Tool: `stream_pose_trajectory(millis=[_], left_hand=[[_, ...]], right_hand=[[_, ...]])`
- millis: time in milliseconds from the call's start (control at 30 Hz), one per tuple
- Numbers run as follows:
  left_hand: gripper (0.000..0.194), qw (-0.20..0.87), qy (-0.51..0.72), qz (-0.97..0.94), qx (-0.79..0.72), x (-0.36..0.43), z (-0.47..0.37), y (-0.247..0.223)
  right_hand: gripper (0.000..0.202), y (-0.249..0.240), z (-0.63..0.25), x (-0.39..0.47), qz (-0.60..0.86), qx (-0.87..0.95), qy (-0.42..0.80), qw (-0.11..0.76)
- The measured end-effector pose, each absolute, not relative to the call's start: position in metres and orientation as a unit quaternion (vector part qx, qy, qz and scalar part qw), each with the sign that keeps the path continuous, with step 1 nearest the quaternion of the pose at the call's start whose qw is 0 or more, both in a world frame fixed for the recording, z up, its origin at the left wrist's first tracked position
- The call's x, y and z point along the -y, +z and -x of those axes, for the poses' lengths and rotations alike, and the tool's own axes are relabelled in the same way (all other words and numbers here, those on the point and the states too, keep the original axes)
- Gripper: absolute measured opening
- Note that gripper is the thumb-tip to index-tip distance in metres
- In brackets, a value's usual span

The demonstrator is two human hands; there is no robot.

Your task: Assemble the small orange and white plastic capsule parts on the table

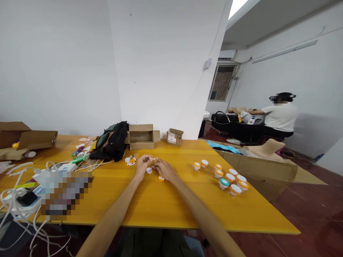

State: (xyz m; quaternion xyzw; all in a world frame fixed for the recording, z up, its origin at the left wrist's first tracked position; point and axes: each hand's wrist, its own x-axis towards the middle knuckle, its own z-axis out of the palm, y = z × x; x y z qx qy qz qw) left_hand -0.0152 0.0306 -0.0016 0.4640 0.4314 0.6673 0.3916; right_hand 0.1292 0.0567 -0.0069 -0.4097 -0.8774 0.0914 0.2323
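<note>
Above the wooden table, my left hand [143,165] and my right hand [164,169] come together with fingers pinched. A small white part [152,159] shows between their fingertips; its kind is too small to make out. Just below the fingers lies a round white cap [149,170]. An orange-rimmed lid [161,178] rests under my right hand, partly covered by it. Left of my left hand is a small pile of white and orange plastic pieces [131,161].
Several small clear jars with orange, white and teal lids [224,183] stand at the right. Behind are a black backpack [114,141], an open cardboard box [142,137] and a smaller box [174,137]. Power strips and cables [25,200] crowd the left. A person [280,116] sits far right.
</note>
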Motion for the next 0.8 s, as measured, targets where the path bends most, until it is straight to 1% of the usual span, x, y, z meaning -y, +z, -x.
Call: stream_pose_trajectory(millis=[133,267,367,533,700,800], left_hand=[[0.014,0.392,0.659,-0.472,-0.435,-0.030,0.014,-0.001],[0.016,0.396,0.643,-0.496,-0.429,-0.028,0.011,0.001],[0.020,0.405,0.621,-0.519,-0.426,-0.028,0.009,0.001],[0.025,0.407,0.585,-0.558,-0.426,-0.028,0.005,-0.003],[0.023,0.419,0.583,-0.560,-0.414,-0.026,0.003,-0.002],[0.026,0.424,0.583,-0.554,-0.416,-0.025,0.004,0.000]], right_hand=[[0.019,-0.016,-0.143,-0.059,0.412,0.838,0.148,0.325],[0.022,-0.023,-0.161,-0.060,0.396,0.775,0.264,0.416],[0.025,-0.024,-0.170,-0.057,0.354,0.750,0.306,0.468],[0.030,-0.018,-0.165,-0.049,0.327,0.733,0.341,0.489],[0.029,-0.014,-0.157,-0.042,0.304,0.747,0.335,0.487],[0.029,-0.014,-0.156,-0.041,0.307,0.746,0.332,0.489]])
